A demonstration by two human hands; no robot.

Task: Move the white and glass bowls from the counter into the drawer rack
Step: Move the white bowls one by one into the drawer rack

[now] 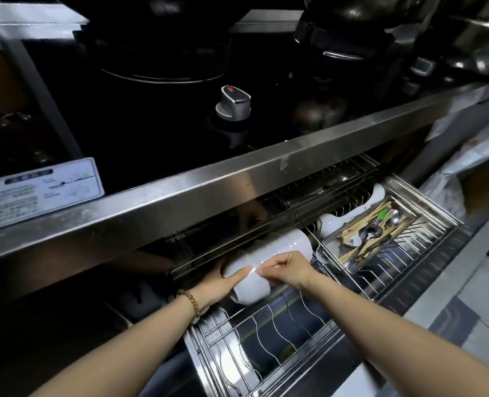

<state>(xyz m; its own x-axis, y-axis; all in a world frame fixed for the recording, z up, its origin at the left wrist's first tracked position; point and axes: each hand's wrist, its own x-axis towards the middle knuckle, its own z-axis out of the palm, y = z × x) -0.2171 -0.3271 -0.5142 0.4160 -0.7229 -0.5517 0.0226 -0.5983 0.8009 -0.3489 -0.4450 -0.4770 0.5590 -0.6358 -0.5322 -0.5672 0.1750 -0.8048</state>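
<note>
My left hand (pixel 219 285) and right hand (pixel 290 270) grip the white bowls (pixel 283 245) tipped sideways, evidently to slot between the drawer rack (pixel 209 335) wires.

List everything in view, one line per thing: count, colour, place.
white bowls: nested stack, number unclear, white, on its side at the drawer rack's back left
drawer rack: one, steel wire, pulled out below the counter
cutlery basket: one, steel mesh, on the rack's right, holding spoons and chopsticks
white dishes: at least two, white, behind the basket
stove knob: one, silver with a red mark, on the black cooktop
label: one, white and blue, cooktop's front left
bead bracelet: one, brown, left wrist
left hand: holds the stack from the left
right hand: grips the stack from above
</note>
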